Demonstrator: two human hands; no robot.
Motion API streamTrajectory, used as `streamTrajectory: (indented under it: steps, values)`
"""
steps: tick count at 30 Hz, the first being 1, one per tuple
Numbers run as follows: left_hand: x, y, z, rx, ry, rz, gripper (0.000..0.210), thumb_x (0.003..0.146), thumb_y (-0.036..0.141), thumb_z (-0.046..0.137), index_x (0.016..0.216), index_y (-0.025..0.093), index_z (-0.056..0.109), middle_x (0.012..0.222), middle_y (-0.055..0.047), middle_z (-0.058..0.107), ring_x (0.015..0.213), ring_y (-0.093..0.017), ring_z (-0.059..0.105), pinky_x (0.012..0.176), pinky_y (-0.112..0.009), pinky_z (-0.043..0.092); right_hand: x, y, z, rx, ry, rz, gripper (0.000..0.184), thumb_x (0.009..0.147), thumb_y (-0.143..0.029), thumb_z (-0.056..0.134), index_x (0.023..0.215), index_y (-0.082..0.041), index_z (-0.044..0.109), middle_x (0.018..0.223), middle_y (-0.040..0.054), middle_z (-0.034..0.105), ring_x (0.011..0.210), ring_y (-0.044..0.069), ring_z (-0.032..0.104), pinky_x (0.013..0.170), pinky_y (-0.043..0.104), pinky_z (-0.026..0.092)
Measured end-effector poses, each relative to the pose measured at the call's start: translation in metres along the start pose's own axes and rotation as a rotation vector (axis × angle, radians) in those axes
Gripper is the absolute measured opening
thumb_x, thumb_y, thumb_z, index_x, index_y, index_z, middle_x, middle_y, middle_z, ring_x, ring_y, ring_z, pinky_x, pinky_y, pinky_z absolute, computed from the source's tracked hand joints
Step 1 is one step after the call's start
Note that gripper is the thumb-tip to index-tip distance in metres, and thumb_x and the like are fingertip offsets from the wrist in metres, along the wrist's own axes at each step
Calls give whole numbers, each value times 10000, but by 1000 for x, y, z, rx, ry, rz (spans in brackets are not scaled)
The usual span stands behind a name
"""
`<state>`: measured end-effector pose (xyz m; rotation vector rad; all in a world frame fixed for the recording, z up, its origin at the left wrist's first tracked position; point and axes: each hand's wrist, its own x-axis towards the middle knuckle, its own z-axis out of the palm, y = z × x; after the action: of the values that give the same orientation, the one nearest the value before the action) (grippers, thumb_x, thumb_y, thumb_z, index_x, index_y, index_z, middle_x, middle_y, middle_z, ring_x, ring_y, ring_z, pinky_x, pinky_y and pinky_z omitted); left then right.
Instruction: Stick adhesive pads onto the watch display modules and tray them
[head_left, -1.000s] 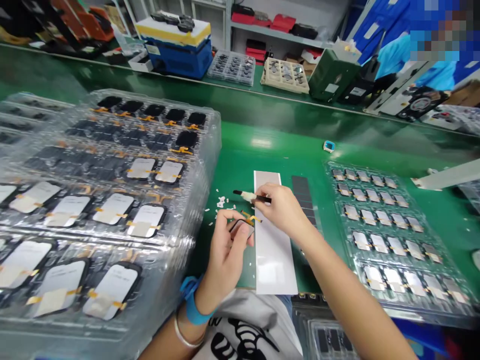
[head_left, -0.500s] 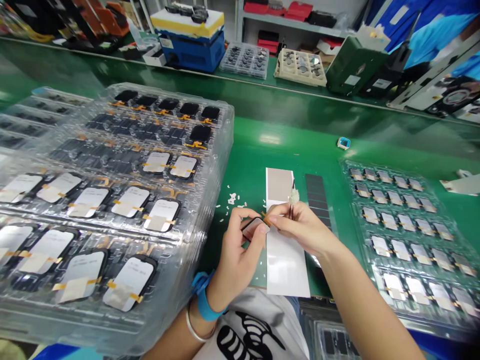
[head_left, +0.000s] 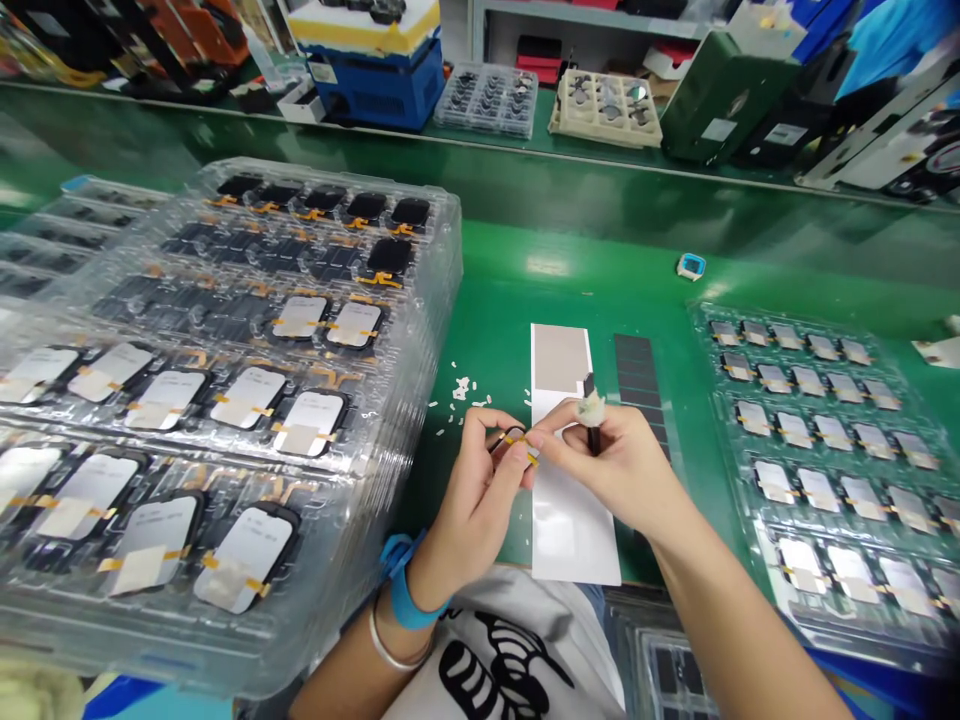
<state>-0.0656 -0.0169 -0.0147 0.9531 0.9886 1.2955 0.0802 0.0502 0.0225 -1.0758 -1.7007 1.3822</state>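
One green surface (head_left: 525, 295) carries a stack of clear plastic trays (head_left: 420, 340) at left and a shallower clear tray (head_left: 744, 500) at right. Between them, a white strip (head_left: 574, 530) runs lengthwise away from the person, beside a narrower dark strip (head_left: 636, 370). Of the hands, the left (head_left: 480, 500) pinches a display module (head_left: 513, 437) over the white strip's left edge; the right (head_left: 615, 460) pinches at its right end, also gripping a wrapped dark tool (head_left: 591, 410) that points away. The module's orange flex faces right; fingers hide its long axis. White scraps (head_left: 463, 386) lie nearby.
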Motion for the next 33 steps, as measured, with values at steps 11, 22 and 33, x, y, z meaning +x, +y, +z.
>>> streamTrajectory:
  steps: [11, 22, 33]
  values:
    - [3, -4, 0, 84, -2, 56, 126, 1043, 319, 505, 1071, 244, 407, 774, 42, 536, 682, -88, 521, 605, -165, 441, -5, 1, 1, 5, 44, -26, 194, 842, -296, 698, 697, -168, 713, 547, -54, 457, 499, 69, 289, 475, 235, 228]
    - [4, -1, 2, 199, 9, 43, 127, 1051, 331, 475, 1022, 239, 392, 736, 54, 536, 619, -92, 507, 545, -182, 401, -4, 14, -8, 200, -22, 134, 361, 892, -543, 678, 819, -193, 726, 701, 19, 674, 693, 154, 613, 666, 284, 469]
    - [11, 5, 24, 778, -303, 162, 156, 1045, 199, 400, 1176, 196, 484, 1432, -179, 566, 1471, -309, 378, 1148, -544, 354, 4, 47, -44, -25, 543, -43, 321, 867, -488, 729, 859, -195, 598, 773, 3, 654, 664, 146, 693, 669, 289, 583]
